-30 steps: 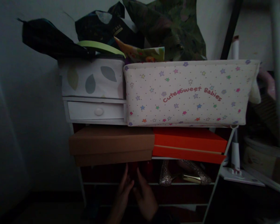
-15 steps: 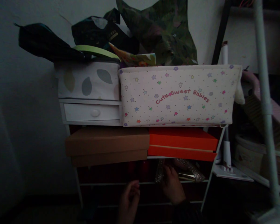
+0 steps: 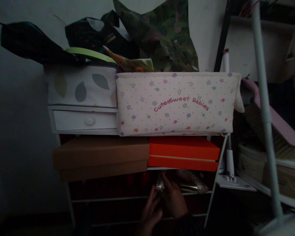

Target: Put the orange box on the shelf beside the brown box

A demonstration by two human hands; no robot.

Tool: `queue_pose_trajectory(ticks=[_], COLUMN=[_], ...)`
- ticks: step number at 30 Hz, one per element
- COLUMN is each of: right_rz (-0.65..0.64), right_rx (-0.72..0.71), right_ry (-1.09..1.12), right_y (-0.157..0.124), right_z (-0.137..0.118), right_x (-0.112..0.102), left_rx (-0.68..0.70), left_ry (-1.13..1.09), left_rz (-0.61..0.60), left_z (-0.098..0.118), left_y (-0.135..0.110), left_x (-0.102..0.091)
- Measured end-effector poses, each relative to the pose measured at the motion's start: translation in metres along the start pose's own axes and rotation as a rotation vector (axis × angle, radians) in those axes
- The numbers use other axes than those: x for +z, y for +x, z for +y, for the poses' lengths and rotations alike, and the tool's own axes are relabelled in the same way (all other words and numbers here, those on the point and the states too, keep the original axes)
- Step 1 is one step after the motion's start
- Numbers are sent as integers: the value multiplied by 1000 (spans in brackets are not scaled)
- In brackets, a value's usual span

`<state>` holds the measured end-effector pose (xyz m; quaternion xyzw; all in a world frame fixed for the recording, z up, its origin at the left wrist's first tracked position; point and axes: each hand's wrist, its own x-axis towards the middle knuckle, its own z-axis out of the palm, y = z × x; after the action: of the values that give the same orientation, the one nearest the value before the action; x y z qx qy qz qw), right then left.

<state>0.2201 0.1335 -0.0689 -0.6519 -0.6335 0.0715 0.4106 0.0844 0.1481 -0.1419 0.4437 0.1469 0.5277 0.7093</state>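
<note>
head view: a glittery, curved shoe (image 3: 159, 184) by the left hand (image 3: 151, 214), grip parted and empty; right hand (image 3: 175, 199), grip unclear.

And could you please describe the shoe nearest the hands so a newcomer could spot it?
Find the rack, then its orange box. Below is a glittery shoe; unlike its gold-heeled neighbour to the right, it is partly hidden by the right hand.

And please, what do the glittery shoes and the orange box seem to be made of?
Glittery shoes: perhaps fabric or synthetic leather with a glitter finish, judging by the grainy sparkle; the gold part shines smoothly, so maybe metal or coated plastic. Orange box: likely matt cardboard, judging by its flat faces and straight lid edge.
</note>
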Motion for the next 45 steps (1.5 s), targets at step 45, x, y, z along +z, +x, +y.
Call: queue_pose_trajectory(ticks=[45], right_rz=[276], right_rx=[314], right_ry=[822], right_y=[7], right_z=[-34], right_x=[37], left_rx=[33], left_ry=[166], left_rz=[-313], left_z=[45], left_y=[-9], left_x=[9])
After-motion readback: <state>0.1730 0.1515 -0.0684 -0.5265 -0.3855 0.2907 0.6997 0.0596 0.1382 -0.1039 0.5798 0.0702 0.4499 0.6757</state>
